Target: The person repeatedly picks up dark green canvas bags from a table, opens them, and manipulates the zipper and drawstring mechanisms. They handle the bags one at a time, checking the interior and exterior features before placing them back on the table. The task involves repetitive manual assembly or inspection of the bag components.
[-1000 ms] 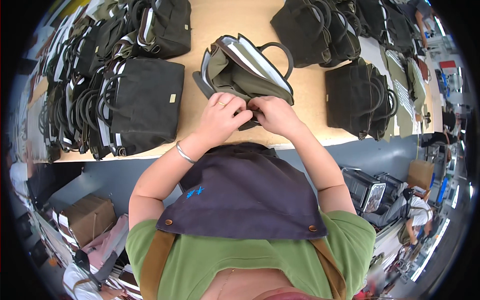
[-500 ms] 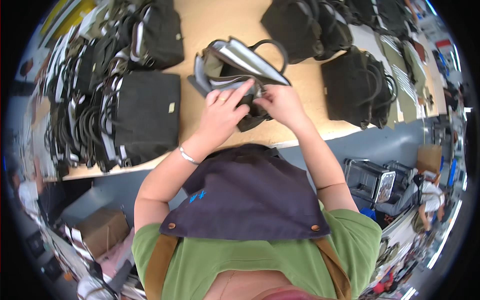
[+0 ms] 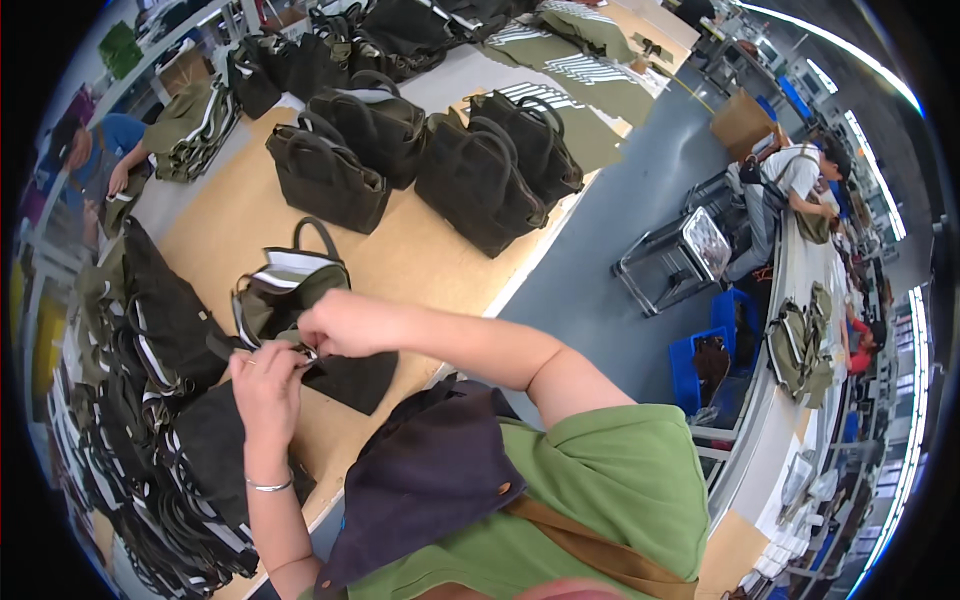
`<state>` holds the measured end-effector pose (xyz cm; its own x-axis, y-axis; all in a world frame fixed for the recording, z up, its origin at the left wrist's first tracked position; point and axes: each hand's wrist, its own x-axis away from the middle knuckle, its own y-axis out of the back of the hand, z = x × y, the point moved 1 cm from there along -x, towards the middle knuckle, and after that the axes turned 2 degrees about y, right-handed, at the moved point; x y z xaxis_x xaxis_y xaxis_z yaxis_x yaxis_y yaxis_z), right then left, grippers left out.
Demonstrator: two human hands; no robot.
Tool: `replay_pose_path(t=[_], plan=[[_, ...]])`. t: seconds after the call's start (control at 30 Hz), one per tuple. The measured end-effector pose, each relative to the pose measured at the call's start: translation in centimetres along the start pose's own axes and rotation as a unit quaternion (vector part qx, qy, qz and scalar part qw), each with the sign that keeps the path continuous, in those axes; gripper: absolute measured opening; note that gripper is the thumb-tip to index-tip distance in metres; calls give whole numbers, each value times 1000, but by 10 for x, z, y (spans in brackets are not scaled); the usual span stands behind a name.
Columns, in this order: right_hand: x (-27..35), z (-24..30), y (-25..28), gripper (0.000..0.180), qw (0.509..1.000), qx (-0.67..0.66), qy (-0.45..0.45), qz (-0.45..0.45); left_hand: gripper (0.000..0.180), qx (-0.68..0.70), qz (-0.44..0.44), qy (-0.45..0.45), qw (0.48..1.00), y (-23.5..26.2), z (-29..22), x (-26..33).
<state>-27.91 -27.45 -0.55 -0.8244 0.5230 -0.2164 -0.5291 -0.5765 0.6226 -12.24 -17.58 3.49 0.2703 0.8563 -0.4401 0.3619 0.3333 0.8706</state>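
A dark olive handbag (image 3: 362, 378) lies on the wooden table in front of me, its mouth gaping to show a pale and green lining. One looped handle (image 3: 318, 236) stands up at its far side. My left hand (image 3: 268, 385) is closed, fingertips pinching the near rim of the bag. Right beside it, my right hand (image 3: 343, 324) is closed too, its fingers bent down at the same rim near the zip. The fingers hide the exact spot they grip. A heap of dark bags (image 3: 190, 400) sits just left of my left hand.
Several dark handbags (image 3: 480, 185) stand upright farther back on the table (image 3: 225, 215). Flat green fabric panels (image 3: 560, 95) lie beyond them. Across the aisle are a metal stool (image 3: 705, 245), blue crates (image 3: 697, 368) and a seated co-worker (image 3: 800, 175). Another person (image 3: 120, 150) works at far left.
My view has swung to the right, so the bag and hands now appear farther left in it. Both hands stay at the bag's rim; the left has shifted slightly along it.
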Motion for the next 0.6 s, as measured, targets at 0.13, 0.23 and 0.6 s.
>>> replay_pose_path(t=[0.13,0.23,0.6], plan=[[-3,23,29,12,993,-61,43,92,11,41,64,-12,997,43,-9,-18],[2,26,30,10,994,17,12,108,16,102,100,43,989,27,6,-2],[-1,54,47,11,995,12,87,38,14,65,15,25,997,43,4,-3]])
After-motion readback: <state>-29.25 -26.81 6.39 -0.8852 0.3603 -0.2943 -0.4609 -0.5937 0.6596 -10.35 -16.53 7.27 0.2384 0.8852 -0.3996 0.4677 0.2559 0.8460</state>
